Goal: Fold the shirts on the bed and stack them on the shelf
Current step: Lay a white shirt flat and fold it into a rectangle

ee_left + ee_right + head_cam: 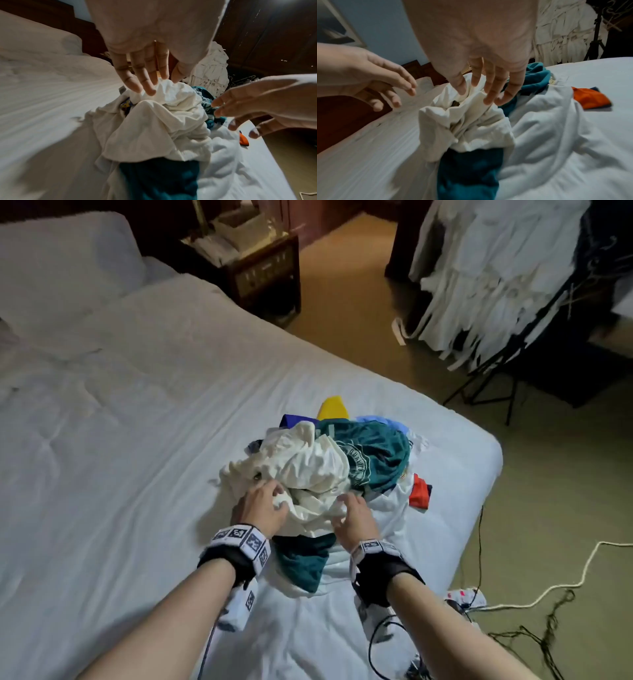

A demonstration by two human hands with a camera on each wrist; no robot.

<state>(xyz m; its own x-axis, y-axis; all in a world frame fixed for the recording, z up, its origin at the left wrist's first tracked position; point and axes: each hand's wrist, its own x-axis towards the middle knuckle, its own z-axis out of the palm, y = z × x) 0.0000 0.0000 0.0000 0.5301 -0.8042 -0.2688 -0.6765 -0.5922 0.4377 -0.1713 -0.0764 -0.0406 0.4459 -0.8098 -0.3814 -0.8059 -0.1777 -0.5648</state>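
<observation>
Bare sheet on the bed [113, 460] lies open to our left of the heap of shirts [329, 463], which fills the bed's near corner. At that corner's edge an orange garment [419, 491] lies, with cords [534, 594] on the floor below. A nightstand [263, 268] and hanging white clothes [486, 278] stand well beyond.

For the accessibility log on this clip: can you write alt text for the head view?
Both hands reach into a crumpled cream cotton shirt atop a heap of clothes on a white-sheeted bed: left hand and right hand have fingers spread on the fabric. A teal printed shirt lies beside it.
</observation>
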